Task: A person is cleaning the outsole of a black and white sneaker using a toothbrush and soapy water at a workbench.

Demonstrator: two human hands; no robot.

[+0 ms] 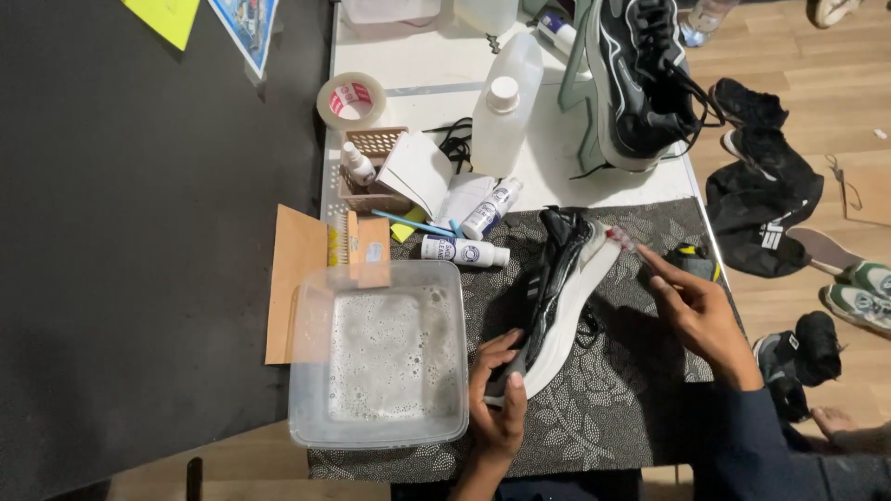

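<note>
A black sneaker with a white sole (561,297) lies on its side on a dark patterned mat (622,399). My left hand (499,394) grips the shoe's heel end. My right hand (691,311) holds a small brush (624,241) with a reddish head against the sole's toe end. A clear plastic tub of soapy water (376,357) stands just left of my left hand.
Small white bottles (464,250), a blue-handled brush (413,224), a basket (371,172), a tape roll (351,100) and a large white jug (501,111) stand behind. Another sneaker sits on a stand (636,74). Shoes and dark cloth lie on the floor at right.
</note>
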